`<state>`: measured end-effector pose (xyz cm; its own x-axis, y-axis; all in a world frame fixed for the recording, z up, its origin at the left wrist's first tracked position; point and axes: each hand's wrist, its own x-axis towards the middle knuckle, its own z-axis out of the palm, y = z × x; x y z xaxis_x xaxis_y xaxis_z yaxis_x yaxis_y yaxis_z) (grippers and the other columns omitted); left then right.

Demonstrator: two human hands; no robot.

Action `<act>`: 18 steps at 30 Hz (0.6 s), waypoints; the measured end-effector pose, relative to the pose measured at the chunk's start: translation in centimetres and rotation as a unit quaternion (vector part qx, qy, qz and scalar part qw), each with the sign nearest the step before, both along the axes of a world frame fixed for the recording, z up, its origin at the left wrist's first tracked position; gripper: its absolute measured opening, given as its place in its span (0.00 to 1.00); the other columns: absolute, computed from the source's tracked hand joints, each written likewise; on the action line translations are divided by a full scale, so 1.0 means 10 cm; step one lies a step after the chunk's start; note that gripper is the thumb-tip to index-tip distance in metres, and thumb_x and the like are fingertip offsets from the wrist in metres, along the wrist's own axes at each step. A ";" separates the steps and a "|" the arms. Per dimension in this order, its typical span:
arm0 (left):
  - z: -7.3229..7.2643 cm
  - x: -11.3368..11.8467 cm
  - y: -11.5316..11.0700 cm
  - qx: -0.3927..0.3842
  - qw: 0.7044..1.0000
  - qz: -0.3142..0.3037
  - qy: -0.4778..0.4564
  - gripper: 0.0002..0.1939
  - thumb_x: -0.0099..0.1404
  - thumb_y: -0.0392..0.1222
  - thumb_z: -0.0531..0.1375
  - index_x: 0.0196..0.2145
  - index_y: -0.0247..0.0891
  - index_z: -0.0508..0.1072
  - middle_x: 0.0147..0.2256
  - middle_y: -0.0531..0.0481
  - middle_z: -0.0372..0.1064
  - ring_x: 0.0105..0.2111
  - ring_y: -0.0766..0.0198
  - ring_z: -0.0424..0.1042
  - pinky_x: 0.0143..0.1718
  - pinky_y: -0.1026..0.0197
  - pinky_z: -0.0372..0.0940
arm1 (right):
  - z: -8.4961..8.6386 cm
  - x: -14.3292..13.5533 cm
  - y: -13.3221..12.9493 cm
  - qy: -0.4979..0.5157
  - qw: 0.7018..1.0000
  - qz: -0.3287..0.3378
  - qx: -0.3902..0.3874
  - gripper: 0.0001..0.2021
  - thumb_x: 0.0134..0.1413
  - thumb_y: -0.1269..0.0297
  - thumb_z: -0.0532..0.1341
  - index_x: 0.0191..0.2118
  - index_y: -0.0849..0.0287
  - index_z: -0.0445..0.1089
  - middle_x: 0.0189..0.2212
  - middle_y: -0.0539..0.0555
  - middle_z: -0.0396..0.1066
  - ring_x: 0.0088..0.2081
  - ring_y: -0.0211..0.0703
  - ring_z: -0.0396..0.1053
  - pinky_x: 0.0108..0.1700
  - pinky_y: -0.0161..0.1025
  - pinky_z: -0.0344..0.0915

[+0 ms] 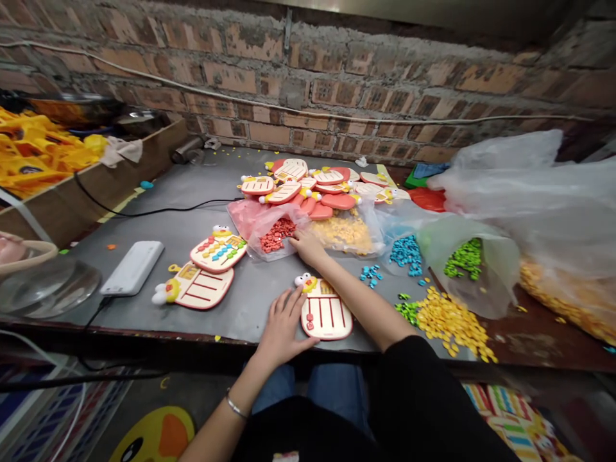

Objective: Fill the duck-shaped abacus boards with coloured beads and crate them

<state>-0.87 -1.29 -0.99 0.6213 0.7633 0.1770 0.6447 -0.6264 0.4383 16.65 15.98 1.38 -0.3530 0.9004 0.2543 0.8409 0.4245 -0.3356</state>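
A cream toy board (328, 314) with a red rim, slots and a duck-like head lies flat before me. Two red beads sit in its leftmost slot. My left hand (283, 327) holds its left side, fingers along the edge and thumb by the lower corner. My right hand (308, 247) reaches to the mouth of a clear bag of red beads (278, 235). Its fingers are bent together at the beads, and the fingertips are partly hidden. Left of me, a board filled with coloured beads (219, 250) overlaps a board with bare slots (205, 289).
Behind the bags is a heap of boards (289, 190). Loose yellow beads (447, 319), blue beads (370, 275) and a bag of green beads (464, 260) are at the right. A white power bank (132, 268) with a cable lies left. A brick wall (308, 70) closes the back.
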 end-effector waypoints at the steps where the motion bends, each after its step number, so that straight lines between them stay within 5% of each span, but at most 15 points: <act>1: 0.00 0.00 0.00 -0.002 1.000 -0.002 -0.003 0.48 0.54 0.56 0.64 0.66 0.41 0.48 0.66 0.42 0.46 0.64 0.44 0.46 0.60 0.43 0.48 | 0.04 0.06 -0.10 0.037 0.999 -0.004 0.009 0.11 0.61 0.72 0.53 0.39 0.59 0.73 0.41 0.58 0.70 0.45 0.46 0.65 0.49 0.43 0.62; 6: 0.05 -0.03 0.03 -0.032 0.999 -0.010 -0.029 0.46 0.55 0.55 0.64 0.65 0.44 0.49 0.66 0.42 0.47 0.63 0.44 0.49 0.59 0.43 0.49 | 0.21 0.46 -0.94 0.301 0.950 -0.062 0.052 0.07 0.61 0.63 0.56 0.41 0.57 0.68 0.40 0.56 0.68 0.38 0.42 0.69 0.40 0.38 0.68; 8: 0.11 -0.03 0.08 -0.036 0.999 0.001 -0.032 0.45 0.55 0.55 0.64 0.65 0.45 0.51 0.65 0.42 0.49 0.62 0.45 0.51 0.59 0.43 0.50 | 0.19 0.61 -1.28 0.332 0.936 -0.101 0.057 0.06 0.61 0.61 0.57 0.39 0.56 0.67 0.37 0.55 0.68 0.36 0.42 0.70 0.38 0.38 0.69; 12: 0.19 0.01 0.28 -0.012 0.999 -0.044 0.006 0.49 0.50 0.60 0.66 0.65 0.46 0.52 0.66 0.41 0.47 0.63 0.42 0.47 0.61 0.36 0.40 | 0.00 0.76 -1.67 0.250 0.957 -0.133 0.060 0.05 0.61 0.65 0.56 0.36 0.57 0.68 0.36 0.56 0.71 0.39 0.46 0.69 0.41 0.42 0.67; 14: 0.18 0.03 0.38 -0.010 0.994 -0.101 0.031 0.51 0.49 0.63 0.65 0.65 0.48 0.50 0.66 0.41 0.46 0.64 0.40 0.46 0.61 0.32 0.33 | -0.11 0.77 -1.72 0.193 0.971 -0.129 0.052 0.05 0.60 0.67 0.57 0.35 0.57 0.69 0.34 0.56 0.72 0.40 0.47 0.69 0.44 0.44 0.66; 18: 0.10 0.04 0.45 -0.004 0.992 -0.114 0.046 0.54 0.47 0.68 0.64 0.66 0.48 0.49 0.67 0.41 0.44 0.66 0.41 0.42 0.62 0.34 0.32 | -0.24 0.74 -1.72 0.134 0.978 -0.145 0.060 0.06 0.59 0.70 0.57 0.32 0.57 0.70 0.34 0.56 0.73 0.40 0.49 0.67 0.45 0.46 0.63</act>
<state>-0.49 3.23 0.04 0.7918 0.6015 0.1059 0.5235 -0.7576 0.3898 24.06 -1.20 -0.97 0.0064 0.9105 0.4135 0.8204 0.2316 -0.5228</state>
